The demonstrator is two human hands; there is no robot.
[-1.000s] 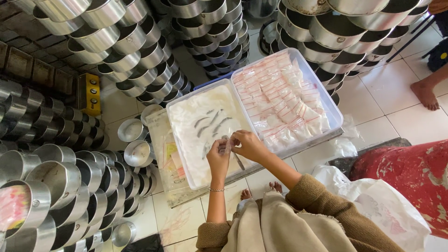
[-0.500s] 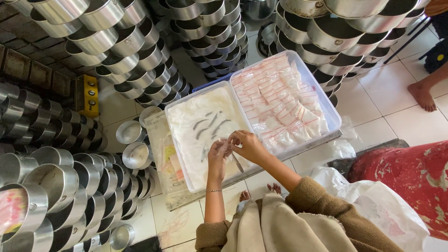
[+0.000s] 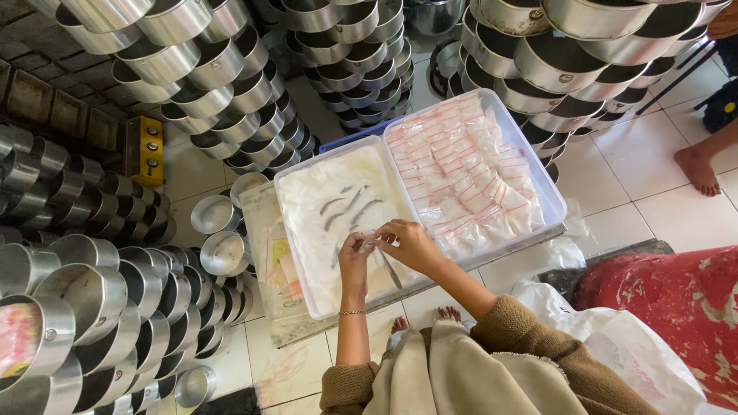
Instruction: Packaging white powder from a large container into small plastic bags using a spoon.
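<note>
My left hand [image 3: 355, 252] and my right hand [image 3: 409, 243] meet over a clear plastic bin [image 3: 290, 240] of white powder. Between their fingertips they pinch a small clear plastic bag [image 3: 374, 239]. Several dark scoop marks show in the powder [image 3: 338, 201]. A thin metal spoon [image 3: 390, 270] lies in the powder below my right hand. To the right stands a second clear bin [image 3: 550, 192] heaped with several small sealed bags with red strips [image 3: 461, 173].
Stacks of round metal pans [image 3: 231, 92] ring the bins on the left, at the back and on the right. Loose pans [image 3: 211, 214] sit on the white tiled floor. Another person's bare foot [image 3: 698, 169] is at right. A red cloth [image 3: 676, 307] and white plastic sheet [image 3: 615, 338] lie at lower right.
Both hands have stayed over the powder bin, working the small bag between the fingers. The view has shifted slightly; the bins have not moved.
</note>
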